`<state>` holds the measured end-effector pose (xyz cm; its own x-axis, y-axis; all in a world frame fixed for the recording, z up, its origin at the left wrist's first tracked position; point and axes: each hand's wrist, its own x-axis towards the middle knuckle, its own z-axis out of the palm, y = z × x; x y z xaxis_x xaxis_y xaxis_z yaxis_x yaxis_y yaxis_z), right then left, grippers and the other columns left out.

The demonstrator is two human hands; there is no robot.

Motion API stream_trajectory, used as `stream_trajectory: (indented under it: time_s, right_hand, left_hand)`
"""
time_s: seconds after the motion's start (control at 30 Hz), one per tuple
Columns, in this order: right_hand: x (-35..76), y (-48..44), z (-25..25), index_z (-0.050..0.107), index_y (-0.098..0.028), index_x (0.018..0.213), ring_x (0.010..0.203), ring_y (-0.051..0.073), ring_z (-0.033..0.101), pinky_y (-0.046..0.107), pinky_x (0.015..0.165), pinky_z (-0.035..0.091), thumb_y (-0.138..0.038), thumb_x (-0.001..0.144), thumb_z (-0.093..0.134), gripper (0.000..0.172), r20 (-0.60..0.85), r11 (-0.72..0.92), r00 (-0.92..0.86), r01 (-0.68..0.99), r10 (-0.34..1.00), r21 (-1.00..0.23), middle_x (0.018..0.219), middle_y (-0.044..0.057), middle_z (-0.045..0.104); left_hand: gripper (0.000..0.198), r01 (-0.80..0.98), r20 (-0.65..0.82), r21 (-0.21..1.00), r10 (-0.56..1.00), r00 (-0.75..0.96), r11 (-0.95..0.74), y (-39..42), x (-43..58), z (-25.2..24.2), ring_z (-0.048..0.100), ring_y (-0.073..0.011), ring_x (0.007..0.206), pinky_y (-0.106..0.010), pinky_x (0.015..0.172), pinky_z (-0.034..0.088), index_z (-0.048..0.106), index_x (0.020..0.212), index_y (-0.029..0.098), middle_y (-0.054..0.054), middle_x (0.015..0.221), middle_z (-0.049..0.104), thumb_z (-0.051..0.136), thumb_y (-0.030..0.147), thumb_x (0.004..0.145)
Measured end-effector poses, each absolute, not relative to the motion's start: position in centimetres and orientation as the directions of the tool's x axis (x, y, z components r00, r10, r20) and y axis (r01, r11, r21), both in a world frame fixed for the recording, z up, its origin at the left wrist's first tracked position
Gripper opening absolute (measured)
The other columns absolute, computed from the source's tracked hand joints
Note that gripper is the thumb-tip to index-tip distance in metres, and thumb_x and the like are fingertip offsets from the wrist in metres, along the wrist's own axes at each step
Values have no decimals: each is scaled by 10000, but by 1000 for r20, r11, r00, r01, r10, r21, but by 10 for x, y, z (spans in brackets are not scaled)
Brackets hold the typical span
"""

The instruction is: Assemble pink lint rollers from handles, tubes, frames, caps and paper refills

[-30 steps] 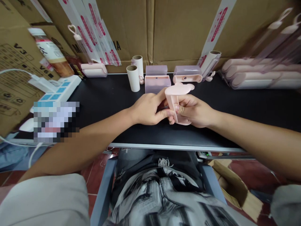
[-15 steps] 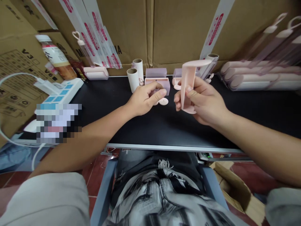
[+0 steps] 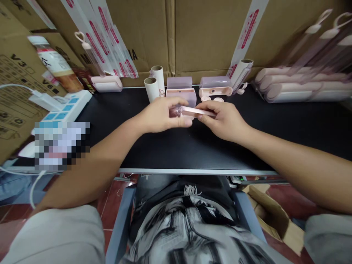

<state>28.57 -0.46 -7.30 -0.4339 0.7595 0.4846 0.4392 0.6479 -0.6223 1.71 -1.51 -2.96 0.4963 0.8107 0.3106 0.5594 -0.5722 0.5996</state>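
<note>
My right hand [image 3: 227, 119] pinches a pink plastic shell [image 3: 202, 111], which now shows as a narrow strip pointing left. Its left end meets a small translucent plastic piece [image 3: 175, 110] curled inside my left hand [image 3: 158, 115]. That piece is blurred and partly covered by the fingers. Just behind my hands stands a pink case with a translucent lilac cover [image 3: 180, 82]. A second pink case [image 3: 216, 91] lies to its right, with two pink round caps [image 3: 218, 99] in front.
White paper rolls [image 3: 152, 90] stand behind my left hand; another roll [image 3: 242, 71] leans at the back right. Lint rollers [image 3: 297, 88] are stacked far right. At left are a power strip [image 3: 68, 106], a bottle [image 3: 56, 64] and a lint roller [image 3: 106, 83]. Cardboard boxes [image 3: 206, 36] wall the back.
My right hand has come down and left, turning the raised pink shell from upright to nearly level, against what my left hand holds. The case behind it is now uncovered.
</note>
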Motion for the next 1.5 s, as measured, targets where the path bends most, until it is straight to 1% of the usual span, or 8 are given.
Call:
stream_trajectory:
  time_s: [0.17,0.43,0.7,0.8,0.97,1.13,1.33,1.5]
  right_hand:
    - [284,2,-80,843,-197,1162,949,282,762,416,907,600,-306,929,740,276,492,651,-433,408,755,-640,1070,91,856]
    - [289,20,-93,775,-235,1313,1050,302,768,512,979,631,-289,867,807,451,458,558,-322,404,829,-725,1334,116,801]
    - [287,15,-91,768,-223,1278,1044,295,780,497,938,641,-302,870,797,416,383,508,-368,354,847,-785,1310,118,808]
    - [286,14,-89,781,-217,1242,1021,296,776,481,892,643,-310,867,801,386,383,510,-367,366,848,-779,1260,120,814]
    - [286,15,-88,812,-226,1190,980,277,761,439,835,655,-363,869,853,352,428,529,-329,345,842,-775,1195,102,826]
    - [286,7,-81,825,-240,1180,965,259,760,411,827,665,-465,921,880,347,526,592,-297,212,797,-778,1186,97,827]
    - [282,-10,-74,804,-246,1283,1060,256,796,389,911,674,-660,1023,799,489,517,592,-499,-11,695,-806,1202,98,838]
    - [280,-16,-67,770,-229,1102,776,189,749,337,747,652,-795,996,757,576,414,476,-599,-61,686,-877,975,65,815]
  left_hand:
    - [437,622,235,538,810,537,-569,-18,15,-25,665,-158,768,-288,768,477,833,1177,186,11,855,765,907,449,836]
    - [465,721,179,545,899,399,-429,7,-6,-34,572,-159,728,-307,711,399,819,1090,160,11,797,679,934,487,781]
    - [534,819,109,485,951,290,-306,12,-7,-46,654,-192,826,-331,804,458,772,1263,177,-20,935,741,932,350,783]
    - [645,842,112,468,963,245,-269,6,-3,-42,667,-203,851,-336,814,471,693,1364,192,-22,964,725,952,387,806]
    - [439,791,232,521,945,232,-322,-5,4,-31,657,-190,815,-334,785,492,641,1215,221,9,890,683,892,387,896]
    - [403,541,421,716,891,172,-442,-22,18,-18,723,-210,854,-322,738,548,633,1093,254,2,839,644,691,652,1076]
    - [551,275,554,771,818,154,-574,-38,34,-16,673,-153,661,-297,590,520,673,1144,279,9,829,629,673,819,1035]
    - [603,375,509,776,854,101,-507,-33,30,-19,744,-185,813,-341,698,600,642,1291,275,-30,1010,727,609,832,1062]
